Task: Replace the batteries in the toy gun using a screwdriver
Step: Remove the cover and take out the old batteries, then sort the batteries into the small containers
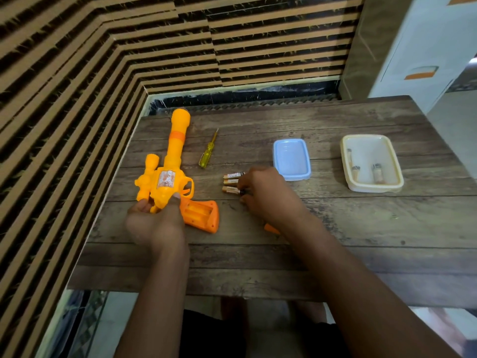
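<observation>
A yellow and orange toy gun lies on the wooden table, barrel pointing away, with the battery bay in its orange grip uncovered. My left hand grips the gun's body near the trigger. Three batteries lie side by side right of the gun. My right hand rests over their right ends, its fingers pinching the end of the nearest battery. A yellow screwdriver lies beyond the batteries. An orange piece shows under my right wrist.
A blue lid lies right of my right hand. A cream tray further right holds three more batteries. A striped wall borders the table's left and far sides. The table's near edge is by my forearms.
</observation>
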`<state>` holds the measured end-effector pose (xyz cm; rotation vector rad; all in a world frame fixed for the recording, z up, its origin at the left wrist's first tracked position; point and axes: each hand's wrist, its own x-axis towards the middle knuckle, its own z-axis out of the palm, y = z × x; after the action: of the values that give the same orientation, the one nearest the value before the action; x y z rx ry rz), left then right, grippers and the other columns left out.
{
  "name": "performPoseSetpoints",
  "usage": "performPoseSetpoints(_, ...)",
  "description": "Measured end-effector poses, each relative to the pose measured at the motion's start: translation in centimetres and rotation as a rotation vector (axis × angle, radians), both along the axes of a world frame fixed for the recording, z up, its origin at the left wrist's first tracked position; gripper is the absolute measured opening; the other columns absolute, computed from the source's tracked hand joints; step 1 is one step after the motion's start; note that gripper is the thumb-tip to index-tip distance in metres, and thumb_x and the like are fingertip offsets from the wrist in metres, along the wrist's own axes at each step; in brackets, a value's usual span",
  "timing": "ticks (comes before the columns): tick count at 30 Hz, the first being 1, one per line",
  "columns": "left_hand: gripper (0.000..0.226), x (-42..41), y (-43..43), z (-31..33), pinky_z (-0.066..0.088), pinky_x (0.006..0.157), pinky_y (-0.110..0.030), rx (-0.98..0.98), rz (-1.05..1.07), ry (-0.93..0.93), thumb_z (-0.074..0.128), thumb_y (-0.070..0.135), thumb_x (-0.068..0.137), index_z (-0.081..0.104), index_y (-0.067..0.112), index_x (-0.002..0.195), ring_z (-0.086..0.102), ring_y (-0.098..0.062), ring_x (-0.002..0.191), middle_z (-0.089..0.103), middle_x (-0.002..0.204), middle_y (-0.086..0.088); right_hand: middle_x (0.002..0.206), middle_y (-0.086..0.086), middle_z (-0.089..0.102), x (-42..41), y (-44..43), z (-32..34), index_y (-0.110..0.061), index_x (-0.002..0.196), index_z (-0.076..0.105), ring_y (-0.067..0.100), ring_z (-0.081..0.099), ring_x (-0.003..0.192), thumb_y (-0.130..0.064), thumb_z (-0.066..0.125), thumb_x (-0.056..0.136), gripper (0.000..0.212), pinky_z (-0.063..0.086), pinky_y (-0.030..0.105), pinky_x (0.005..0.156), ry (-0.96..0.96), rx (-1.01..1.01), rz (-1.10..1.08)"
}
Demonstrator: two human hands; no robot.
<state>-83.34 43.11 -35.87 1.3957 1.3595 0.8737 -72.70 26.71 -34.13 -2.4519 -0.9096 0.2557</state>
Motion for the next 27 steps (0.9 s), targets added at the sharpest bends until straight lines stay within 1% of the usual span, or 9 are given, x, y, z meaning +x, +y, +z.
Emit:
performPoseSetpoints(5, 0.066, -0.4, -1.0, 1.3, 0.045, 0.08, -0.007, 0.22, -0.037, -0.085, 0.091, 0.015, 0.078, 0.061, 0.005, 0.136, 0.065, -0.02, 0.122, 0.065, 0.136, -0.01, 0.116, 0.011, 0.066, 0.1, -0.1, 0.2, -0.016, 0.116, 0.077, 0.031, 0.065, 0.105, -0.012, 0.073, 0.09, 0.026, 0.054, 0.035, 0.085, -0.006, -0.006, 0.003)
performPoseSetpoints(8, 0.054, 0.9, -2.2, 2.6, 0.05, 0.091, -0.017, 0.333, -0.209, -0.137, 0.087, 0.013, 0.083, 0.062, 0.014, 0.13, 0.065, -0.012, 0.116, 0.067, 0.124, -0.001, 0.119, 0.011, 0.066, 0.0, -0.1, 0.3, -0.016, 0.119, 0.076, 0.031, 0.065, 0.107, -0.013, 0.073, 0.092, 0.028, 0.055, 0.037, 0.088, -0.004, -0.01, 0.01)
performPoseSetpoints(10, 0.039, 2.2, -3.1, 3.2, 0.056, 0.09, -0.023, 0.355, -0.345, -0.153, 0.083, 0.012, 0.087, 0.064, 0.017, 0.121, 0.069, -0.011, 0.109, 0.07, 0.115, 0.001, 0.119, 0.01, 0.066, 0.0, -0.1, 0.4, -0.016, 0.12, 0.075, 0.029, 0.065, 0.108, -0.014, 0.073, 0.093, 0.028, 0.055, 0.037, 0.09, 0.002, -0.014, 0.008)
performPoseSetpoints(14, 0.025, 5.0, -4.0, 2.9, 0.053, 0.079, -0.009, 0.341, -0.504, -0.171, 0.079, 0.009, 0.092, 0.068, 0.009, 0.115, 0.069, 0.005, 0.093, 0.071, 0.1, 0.007, 0.106, 0.01, 0.068, 0.3, -0.8, 0.5, -0.016, 0.11, 0.076, 0.03, 0.067, 0.097, -0.007, 0.068, 0.09, 0.024, 0.058, 0.038, 0.081, -0.029, 0.065, -0.05)
performPoseSetpoints(19, 0.016, 6.2, -4.8, 1.2, 0.054, 0.079, -0.012, 0.364, -0.65, -0.171, 0.075, 0.01, 0.095, 0.068, 0.013, 0.108, 0.069, 0.005, 0.092, 0.069, 0.097, 0.014, 0.094, 0.009, 0.063, 1.1, -2.3, 0.2, -0.009, 0.092, 0.072, 0.031, 0.063, 0.081, -0.008, 0.065, 0.085, 0.01, 0.058, 0.048, 0.067, -0.203, 0.258, -0.198)
performPoseSetpoints(22, 0.012, 6.3, -4.9, 1.0, 0.056, 0.082, -0.019, 0.341, -0.703, -0.171, 0.074, 0.014, 0.097, 0.07, 0.016, 0.108, 0.071, -0.004, 0.096, 0.072, 0.1, 0.01, 0.124, 0.013, 0.064, 1.4, -2.9, 0.5, -0.013, 0.099, 0.076, 0.038, 0.059, 0.115, -0.015, 0.073, 0.082, 0.017, 0.052, 0.056, 0.091, -0.337, 0.201, -0.34)
performPoseSetpoints(24, 0.01, 6.4, -4.9, 1.1, 0.059, 0.085, -0.026, 0.342, -0.726, -0.186, 0.074, 0.015, 0.098, 0.07, 0.017, 0.107, 0.073, -0.01, 0.097, 0.074, 0.1, 0.005, 0.159, 0.012, 0.042, 1.7, -3.3, 0.7, -0.025, 0.118, 0.075, 0.039, 0.036, 0.146, -0.031, 0.078, 0.084, 0.034, 0.034, 0.063, 0.108, -0.248, 0.034, -0.403)
performPoseSetpoints(26, 0.009, 6.7, -5.0, 0.9, 0.062, 0.086, -0.032, 0.349, -0.738, -0.196, 0.073, 0.014, 0.098, 0.071, 0.019, 0.105, 0.075, -0.013, 0.096, 0.075, 0.099, 0.003, 0.172, 0.009, 0.017, 2.0, -3.6, 0.7, -0.03, 0.135, 0.067, 0.036, 0.02, 0.156, -0.044, 0.078, 0.088, 0.051, 0.028, 0.061, 0.118, -0.078, -0.09, -0.407)
performPoseSetpoints(27, 0.008, 6.9, -5.1, 0.9, 0.062, 0.086, -0.035, 0.356, -0.745, -0.19, 0.073, 0.014, 0.098, 0.071, 0.019, 0.104, 0.075, -0.014, 0.094, 0.076, 0.098, 0.002, 0.173, 0.009, 0.012, 2.2, -3.7, 0.5, -0.029, 0.139, 0.065, 0.035, 0.023, 0.156, -0.045, 0.078, 0.088, 0.055, 0.032, 0.057, 0.119, -0.021, -0.085, -0.404)
